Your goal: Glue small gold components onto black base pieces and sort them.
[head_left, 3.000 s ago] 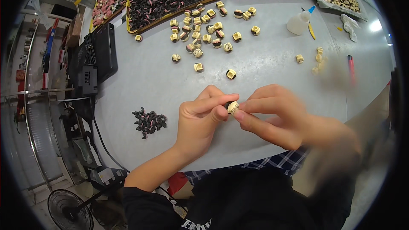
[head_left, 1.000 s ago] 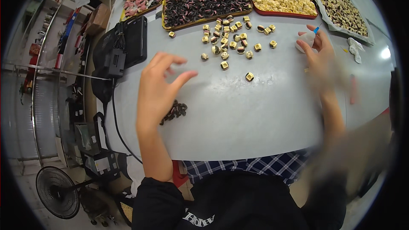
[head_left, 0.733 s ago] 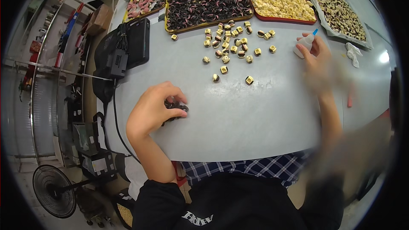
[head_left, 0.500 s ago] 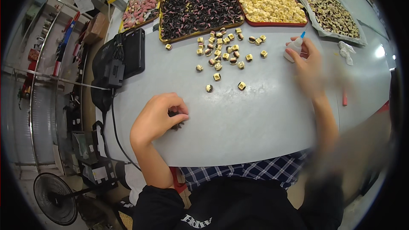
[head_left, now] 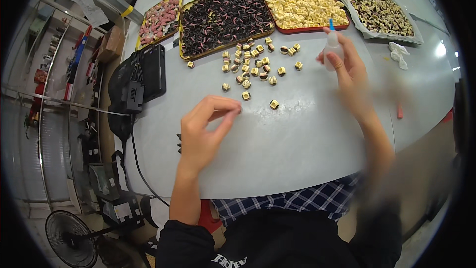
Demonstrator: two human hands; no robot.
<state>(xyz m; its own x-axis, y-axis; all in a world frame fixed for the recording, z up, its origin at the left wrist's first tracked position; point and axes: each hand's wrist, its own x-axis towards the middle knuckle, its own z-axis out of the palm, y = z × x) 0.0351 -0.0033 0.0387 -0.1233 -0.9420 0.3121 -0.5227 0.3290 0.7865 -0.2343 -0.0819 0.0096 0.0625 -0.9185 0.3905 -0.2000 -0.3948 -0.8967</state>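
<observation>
My left hand point(head_left: 202, 129) is over the middle left of the table, with thumb and fingertips pinched together. Whatever sits in that pinch is too small to make out. Beside its wrist lie a few small black pieces point(head_left: 179, 144), partly hidden by the hand. My right hand point(head_left: 353, 69) grips a small translucent squeeze bottle point(head_left: 333, 52) with a blue nozzle pointing up. Ahead of my hands, small cube-like pieces in cream and dark brown point(head_left: 255, 72) are scattered; two of them, one cube point(head_left: 246, 96) and another cube point(head_left: 274, 104), stand nearer to me.
Along the back stand a tray of pink pieces point(head_left: 140, 39), a tray of black and pink curls point(head_left: 184, 52), a red tray of cream pieces point(head_left: 297, 29) and a lined tray of cubes point(head_left: 417, 37). A black device point(head_left: 157, 72) is at left, crumpled tissue point(head_left: 398, 54) at right.
My left hand has moved right and forward from the black pieces, uncovering some of them. My right hand has shifted slightly left, and the bottle it holds now stands more upright.
</observation>
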